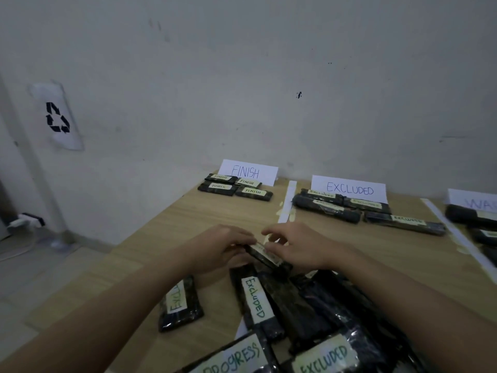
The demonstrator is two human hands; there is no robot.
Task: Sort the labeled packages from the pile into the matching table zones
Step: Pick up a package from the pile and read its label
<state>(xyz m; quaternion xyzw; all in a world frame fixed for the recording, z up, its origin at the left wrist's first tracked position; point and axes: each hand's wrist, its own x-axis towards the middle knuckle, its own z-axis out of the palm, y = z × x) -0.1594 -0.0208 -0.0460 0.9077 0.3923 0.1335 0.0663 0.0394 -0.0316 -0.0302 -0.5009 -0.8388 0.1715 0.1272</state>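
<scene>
I see both hands over the wooden tabletop [150, 238], at the far edge of the pile [309, 313]. Left hand [215, 247] and right hand [298, 244] both pinch one dark package [265, 255], lifted just above the pile; fingers curl round its ends, so each grip is grasping it. Its label faces up but is too blurred for me to read.

The pile sits near me, black wrapped packages overlapping. Readable on top: an "EXCLUDED" package [256, 300] lying lengthwise, another "EXCLUDED" one [324, 358] at the bottom edge, and a "PROGRESS" one [236, 358] beside it. A separate package [180, 305], label partly hidden by my left forearm, lies just left of the pile.

Far side of the tabletop against the wall: FINISH sign [248, 172] with four "FINISH" packages [235, 187] in front of it, neat, two by two. Right of that a white tape strip [287, 201] divides zones. Then the EXCLUDED sign [349, 189] with several "EXCLUDED" packages [368, 214] in front, some overlapping. Another tape strip [454, 232] follows, then a third sign [476, 201] cut off at the frame edge, with dark packages [473, 219] below it.

On the wall at left, a paper with recycling symbol [57, 117].
</scene>
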